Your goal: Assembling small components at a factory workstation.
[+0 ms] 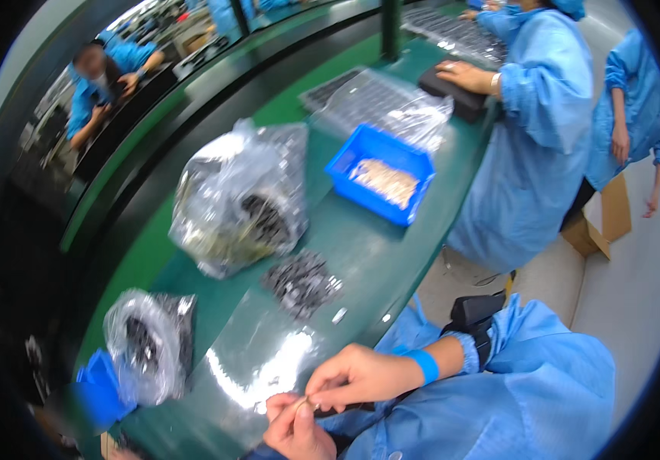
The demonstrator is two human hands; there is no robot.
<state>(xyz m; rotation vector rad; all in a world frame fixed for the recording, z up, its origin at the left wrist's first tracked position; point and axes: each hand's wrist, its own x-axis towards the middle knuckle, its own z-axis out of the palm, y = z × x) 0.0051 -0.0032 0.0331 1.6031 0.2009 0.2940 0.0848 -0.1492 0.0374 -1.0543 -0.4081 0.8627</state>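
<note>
Close to the table's near edge, my left hand [297,429] and my right hand [358,377] meet fingertip to fingertip. Both pinch at a tiny piece [308,400], too small and too covered by fingers to name. Just beyond them on the green tabletop lies a loose pile of small dark grey parts [302,284]. A small pale piece [339,315] sits apart from that pile, nearer my right hand. Farther off, a blue plastic bin [353,195] holds many small beige pieces [386,182].
A large clear bag [230,184] of dark parts stands left of the bin, and a smaller open bag [150,349] is at left beside blue bins [102,387]. Plastic-wrapped trays [368,103] lie farther back. At right, a co-worker's hand [464,79] rests on a black block [460,100].
</note>
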